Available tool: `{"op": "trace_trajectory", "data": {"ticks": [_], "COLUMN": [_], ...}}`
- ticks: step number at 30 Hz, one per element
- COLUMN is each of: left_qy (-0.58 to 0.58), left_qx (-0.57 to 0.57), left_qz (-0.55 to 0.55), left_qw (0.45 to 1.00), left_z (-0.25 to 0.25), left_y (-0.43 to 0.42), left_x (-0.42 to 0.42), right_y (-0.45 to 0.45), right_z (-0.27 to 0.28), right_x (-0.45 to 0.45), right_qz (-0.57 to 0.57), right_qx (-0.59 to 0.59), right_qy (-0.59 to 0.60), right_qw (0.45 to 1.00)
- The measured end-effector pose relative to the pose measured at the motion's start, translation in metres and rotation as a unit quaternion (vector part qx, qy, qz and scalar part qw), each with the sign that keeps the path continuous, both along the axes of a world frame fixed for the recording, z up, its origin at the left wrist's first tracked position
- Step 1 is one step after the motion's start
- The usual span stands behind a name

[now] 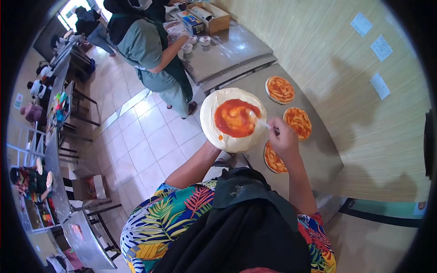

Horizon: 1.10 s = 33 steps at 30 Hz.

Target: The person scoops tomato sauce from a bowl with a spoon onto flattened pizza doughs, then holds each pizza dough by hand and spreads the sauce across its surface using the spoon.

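A round, pale pizza base (214,132) rests raised on my left hand (213,149), which is under its near edge; the fingers are hidden beneath it. Red sauce (223,116) with orange swirls covers the middle of the base, and a small orange drop lies near its rim. My right hand (284,136) is closed around the handle of a light-coloured spoon (260,121), whose bowl end touches the sauce. Three pizza bases spread with red sauce, one of them (297,123) beside my right hand, lie on the metal table; my right hand partly covers the nearest.
The metal table (318,159) runs along a wood-patterned wall. Ahead, a person in a green apron (145,45) stands at another metal counter (236,50) with small white cups (205,41) and a wooden box (216,22). Long tables and other people line the left side.
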<state>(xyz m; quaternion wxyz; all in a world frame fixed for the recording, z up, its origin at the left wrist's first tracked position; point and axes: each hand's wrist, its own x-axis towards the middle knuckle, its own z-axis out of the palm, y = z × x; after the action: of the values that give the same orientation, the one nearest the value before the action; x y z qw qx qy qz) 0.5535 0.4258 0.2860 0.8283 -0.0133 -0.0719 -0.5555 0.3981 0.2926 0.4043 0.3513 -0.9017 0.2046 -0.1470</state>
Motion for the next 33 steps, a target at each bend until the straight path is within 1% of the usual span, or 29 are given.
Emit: {"op": "trace_trajectory", "data": {"ticks": [2,3,5,6,7,8,9,10,12,13,14,16,17,18,19,20,21,22,24,25,26,27,28,29,30,31,33], "left_qy": [0.012,0.021,0.012,0.009,-0.017,-0.019,-0.023,-0.025,-0.029,-0.033,-0.038,-0.089,-0.115,-0.139,-0.160,-0.176,-0.081,-0.075,-0.064,-0.051,-0.053,-0.054,-0.052,-0.049,-0.045,-0.033,-0.012], "left_qx": [-0.001,-0.002,-0.018,-0.027,-0.006,-0.005,-0.006,-0.005,-0.001,0.000,-0.004,-0.020,-0.028,-0.035,-0.042,-0.050,-0.065,-0.066,-0.027,-0.042,-0.043,-0.046,-0.047,-0.072,-0.071,-0.077,-0.084], "left_qz": [-0.011,-0.023,-0.013,-0.006,-0.010,-0.015,-0.012,-0.011,-0.029,-0.032,-0.046,-0.031,-0.020,-0.008,0.005,0.020,-0.063,-0.062,-0.056,-0.048,-0.040,-0.011,0.018,0.015,0.023,0.003,-0.029], "left_qw": [1.000,1.000,1.000,1.000,1.000,1.000,1.000,1.000,0.999,0.999,0.998,0.995,0.993,0.990,0.986,0.983,0.993,0.993,0.996,0.997,0.997,0.997,0.997,0.996,0.996,0.996,0.996], "left_z": [0.010,0.018,0.032,0.036,0.030,0.026,0.021,0.020,0.023,0.024,0.025,0.024,0.023,0.022,0.022,0.036,0.049,0.052,0.055,0.057,0.057,0.058,0.056,0.051,0.045,0.044,0.044], "left_y": [0.006,0.006,0.007,0.009,0.010,0.009,0.005,0.003,-0.006,-0.013,-0.020,-0.032,-0.035,-0.037,-0.038,-0.036,-0.030,-0.030,-0.030,-0.030,-0.025,-0.020,-0.017,-0.017,-0.013,-0.009,-0.007], "left_x": [-0.009,-0.013,-0.020,-0.022,-0.019,-0.017,-0.015,-0.016,-0.013,-0.011,-0.008,0.004,0.014,0.024,0.034,0.036,0.044,0.049,0.065,0.075,0.084,0.093,0.101,0.113,0.124,0.132,0.146], "right_y": [0.006,0.014,0.030,0.029,0.022,0.013,0.002,0.001,-0.004,0.007,0.016,0.028,0.029,0.026,0.020,0.015,0.005,0.003,0.009,0.015,0.023,0.028,0.029,0.030,0.029,0.027,0.014], "right_z": [-0.004,-0.001,0.009,0.014,0.019,0.022,0.019,0.017,0.016,0.021,0.021,0.022,0.027,0.036,0.045,0.050,0.044,0.045,0.046,0.046,0.045,0.045,0.048,0.052,0.056,0.061,0.062], "right_x": [0.011,0.010,0.007,0.001,-0.010,-0.020,-0.025,-0.022,-0.010,0.001,0.007,0.019,0.019,0.020,0.018,0.017,0.025,0.037,0.066,0.079,0.093,0.105,0.111,0.111,0.110,0.108,0.108], "right_qz": [-0.042,-0.040,0.060,0.058,0.054,0.049,0.020,0.009,-0.039,-0.052,-0.065,-0.008,0.023,0.018,-0.005,-0.026,-0.049,-0.048,-0.051,-0.045,-0.016,0.014,0.024,0.039,0.053,0.040,0.066], "right_qx": [-0.040,-0.044,-0.026,-0.025,-0.011,0.003,-0.008,-0.006,-0.087,-0.093,-0.099,-0.087,-0.066,-0.069,-0.050,-0.029,-0.080,-0.082,-0.067,-0.067,-0.031,0.004,0.005,0.025,0.046,0.019,0.039], "right_qy": [-0.060,-0.062,-0.051,-0.056,-0.035,-0.012,-0.037,-0.038,-0.109,-0.143,-0.147,-0.116,-0.142,-0.147,-0.109,-0.066,-0.087,-0.081,-0.182,-0.182,-0.146,-0.109,-0.107,-0.109,-0.109,-0.105,-0.083], "right_qw": [0.997,0.996,0.997,0.996,0.998,0.999,0.999,0.999,0.989,0.984,0.982,0.989,0.987,0.986,0.993,0.997,0.992,0.992,0.980,0.980,0.989,0.994,0.994,0.993,0.992,0.993,0.994]}}
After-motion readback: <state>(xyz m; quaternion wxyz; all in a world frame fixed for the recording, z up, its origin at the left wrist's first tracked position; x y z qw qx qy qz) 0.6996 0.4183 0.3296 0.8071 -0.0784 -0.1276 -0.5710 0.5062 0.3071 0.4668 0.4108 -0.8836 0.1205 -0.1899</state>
